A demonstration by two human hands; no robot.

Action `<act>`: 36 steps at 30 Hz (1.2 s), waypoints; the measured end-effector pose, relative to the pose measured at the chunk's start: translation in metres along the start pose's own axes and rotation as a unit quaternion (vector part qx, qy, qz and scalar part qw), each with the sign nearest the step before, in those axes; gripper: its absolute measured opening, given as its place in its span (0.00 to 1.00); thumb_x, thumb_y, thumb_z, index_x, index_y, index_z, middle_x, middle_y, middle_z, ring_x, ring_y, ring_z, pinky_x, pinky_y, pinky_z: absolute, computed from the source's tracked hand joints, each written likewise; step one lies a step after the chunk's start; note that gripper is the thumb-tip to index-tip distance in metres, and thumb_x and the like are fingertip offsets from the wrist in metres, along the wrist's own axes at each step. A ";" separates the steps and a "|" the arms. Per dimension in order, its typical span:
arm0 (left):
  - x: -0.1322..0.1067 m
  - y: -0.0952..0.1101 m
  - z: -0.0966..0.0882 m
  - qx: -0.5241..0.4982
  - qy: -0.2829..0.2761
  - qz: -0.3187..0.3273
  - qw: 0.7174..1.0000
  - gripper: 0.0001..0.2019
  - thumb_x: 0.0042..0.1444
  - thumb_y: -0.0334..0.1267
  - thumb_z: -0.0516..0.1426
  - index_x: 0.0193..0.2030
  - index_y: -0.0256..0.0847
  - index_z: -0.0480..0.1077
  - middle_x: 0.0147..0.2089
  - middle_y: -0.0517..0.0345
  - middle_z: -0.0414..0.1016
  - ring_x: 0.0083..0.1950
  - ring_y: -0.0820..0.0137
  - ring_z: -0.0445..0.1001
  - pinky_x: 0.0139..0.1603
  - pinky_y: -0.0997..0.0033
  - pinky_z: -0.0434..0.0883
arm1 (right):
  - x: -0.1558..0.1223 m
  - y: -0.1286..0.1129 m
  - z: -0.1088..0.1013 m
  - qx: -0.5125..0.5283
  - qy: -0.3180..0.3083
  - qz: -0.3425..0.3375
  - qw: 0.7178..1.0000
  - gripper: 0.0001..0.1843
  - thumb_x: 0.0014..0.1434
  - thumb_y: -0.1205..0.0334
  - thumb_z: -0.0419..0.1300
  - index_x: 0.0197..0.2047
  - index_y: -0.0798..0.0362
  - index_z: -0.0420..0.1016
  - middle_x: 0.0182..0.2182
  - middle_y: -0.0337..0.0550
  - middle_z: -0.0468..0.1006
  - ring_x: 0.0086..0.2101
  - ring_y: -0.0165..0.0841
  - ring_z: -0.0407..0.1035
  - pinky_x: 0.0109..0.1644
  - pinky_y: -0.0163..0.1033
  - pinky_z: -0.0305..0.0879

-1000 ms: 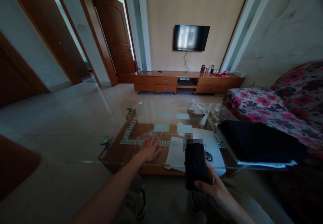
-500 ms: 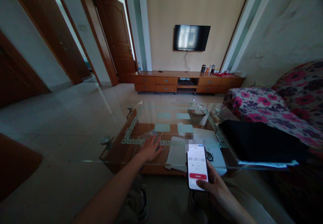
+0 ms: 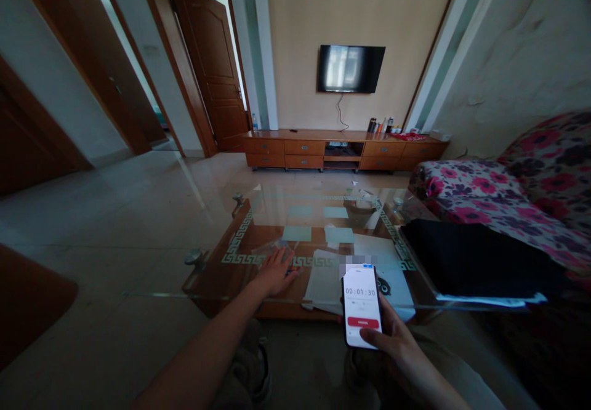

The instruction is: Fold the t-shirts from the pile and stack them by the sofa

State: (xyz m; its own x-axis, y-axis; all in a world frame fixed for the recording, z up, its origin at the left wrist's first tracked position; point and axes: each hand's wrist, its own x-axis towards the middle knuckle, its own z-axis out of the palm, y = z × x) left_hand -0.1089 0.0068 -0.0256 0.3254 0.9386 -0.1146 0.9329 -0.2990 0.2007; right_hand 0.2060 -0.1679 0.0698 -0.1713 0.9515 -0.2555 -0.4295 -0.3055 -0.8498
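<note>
Phone (image 3: 361, 296) at five o'clock: probably light, stiff, slick, fragile; best gripped by its side edges. Right hand (image 3: 392, 333) curls around its lower end; left hand (image 3: 276, 273), spread and seemingly holding nothing, rests on the glass bench (image 3: 297, 233).

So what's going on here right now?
A person sits at a glass table, right hand holding up a phone whose lit screen reads 00:01:30, thumb at the lower part of the screen. The left hand is spread palm down at the near side of the tabletop, holding nothing visible. To the right, a black item, perhaps folded cloth, lies on the table.
</note>
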 end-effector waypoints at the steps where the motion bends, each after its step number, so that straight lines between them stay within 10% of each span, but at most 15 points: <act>1: 0.000 0.000 0.000 0.000 -0.001 -0.001 1.000 0.40 0.65 0.64 0.41 0.77 0.44 0.46 0.80 0.44 0.37 0.79 0.51 0.38 0.74 0.46 0.44 | 0.000 0.000 0.001 -0.002 0.003 0.001 1.000 0.53 0.48 0.60 0.76 0.72 0.39 0.55 0.60 0.49 0.75 0.55 0.50 0.74 0.60 0.57 0.66; 36: -0.001 0.002 -0.002 0.014 0.000 -0.001 1.000 0.39 0.66 0.64 0.42 0.78 0.46 0.45 0.80 0.43 0.39 0.79 0.50 0.41 0.73 0.45 0.47 | 0.000 -0.001 0.000 -0.030 0.033 -0.003 0.999 0.53 0.48 0.60 0.75 0.73 0.40 0.55 0.61 0.47 0.74 0.58 0.49 0.70 0.64 0.58 0.61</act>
State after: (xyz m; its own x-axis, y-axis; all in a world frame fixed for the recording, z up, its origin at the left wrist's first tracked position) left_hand -0.1078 0.0059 -0.0230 0.3236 0.9392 -0.1148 0.9375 -0.3018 0.1730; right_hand 0.2066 -0.1681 0.0704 -0.1099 0.9542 -0.2783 -0.3753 -0.2991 -0.8773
